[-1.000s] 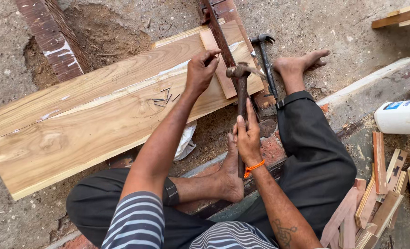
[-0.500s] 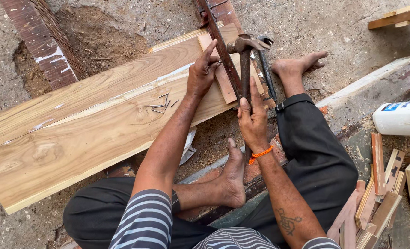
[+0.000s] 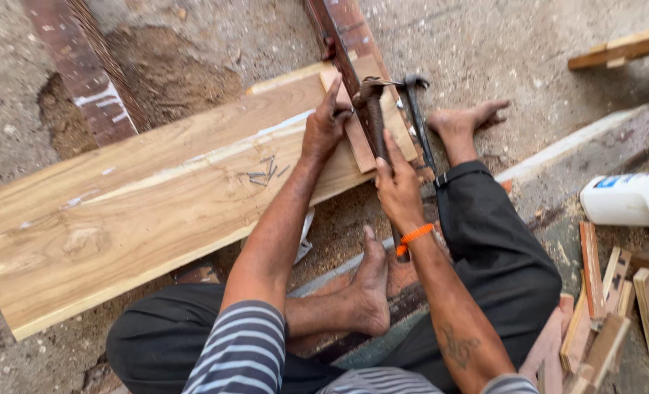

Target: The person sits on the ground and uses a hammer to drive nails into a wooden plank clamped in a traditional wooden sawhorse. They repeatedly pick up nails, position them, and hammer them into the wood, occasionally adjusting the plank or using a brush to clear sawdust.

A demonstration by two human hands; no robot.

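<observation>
Hands: the left hand (image 3: 326, 128) is pinched at the fingertips on something too small to be made out, held upright at the near edge of the small wood block (image 3: 359, 120); the right hand (image 3: 397, 186) is closed around the handle of the hammer (image 3: 372, 109).
Hammer: its head is poised just above the block, close to the left fingertips, so that a blow can be aimed there.
Wide plank (image 3: 156, 197): laid flat on the ground under the block as a base.
Loose nails (image 3: 266, 169): kept on the plank, left of the block, within reach.
Second hammer (image 3: 416, 109): laid just right of the block.
White bottle (image 3: 631, 198): well right of the block, set aside.
</observation>
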